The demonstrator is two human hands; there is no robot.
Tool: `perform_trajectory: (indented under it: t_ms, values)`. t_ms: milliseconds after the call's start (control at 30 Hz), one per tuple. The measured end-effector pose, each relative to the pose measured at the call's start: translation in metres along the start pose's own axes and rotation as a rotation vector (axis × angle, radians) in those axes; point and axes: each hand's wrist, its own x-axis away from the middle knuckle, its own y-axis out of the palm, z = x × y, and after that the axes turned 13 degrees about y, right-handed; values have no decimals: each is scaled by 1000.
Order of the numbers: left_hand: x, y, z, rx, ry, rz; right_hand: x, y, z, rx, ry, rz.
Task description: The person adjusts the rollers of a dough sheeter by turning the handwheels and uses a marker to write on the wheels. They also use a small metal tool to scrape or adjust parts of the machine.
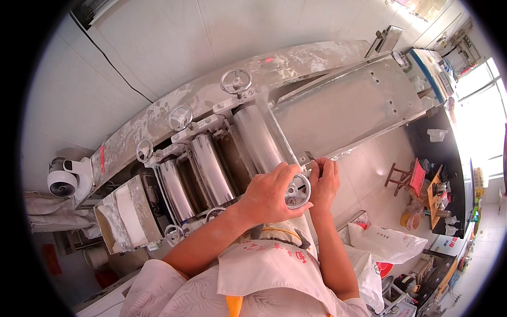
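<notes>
A noodle-making machine with shiny steel rollers (259, 134) lies across the bench in front of me. My left hand (270, 191) is wrapped round the rim of a silver handwheel (299, 193) at the machine's near side. Just right of the wheel, my right hand (324, 182) is closed with the fingers pinched together. From its fingertips juts a small thin dark piece, perhaps metal (310, 155), by the end of the large roller. Most of that piece is hidden by the fingers.
Further handwheels (235, 81) stand along the machine's far side. A flat metal table (343, 100) extends to the right. White dough or flour lies in the left tray (129, 214). White sacks (385, 243), a red folding stool (416, 178) and a white fan (68, 177) are around.
</notes>
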Motion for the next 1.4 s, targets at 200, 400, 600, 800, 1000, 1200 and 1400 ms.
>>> perform_trajectory:
  t_ms: [200, 400, 600, 800, 1000, 1200, 1400]
  values:
    - [1, 0, 0, -4, -5, -7, 0, 0, -2, 10, -8, 11]
    - [1, -1, 0, -1, -19, -24, 1, -1, -4, 3, 27, -4]
    - [0, 0, 1, -2, -9, 1, 2, -3, -3, 30, 26, -4]
    - [-1, -1, 2, -1, -47, -15, -1, -1, -4, -2, 23, -9]
    - [-1, 1, 1, 1, -5, 24, 1, -1, -5, 6, 47, -17]
    - [-1, -3, 1, 55, -38, -31, 2, -2, -4, 10, 33, -1]
    - [-3, -20, -3, 234, -194, -221, 1, -3, -6, -39, 51, -25]
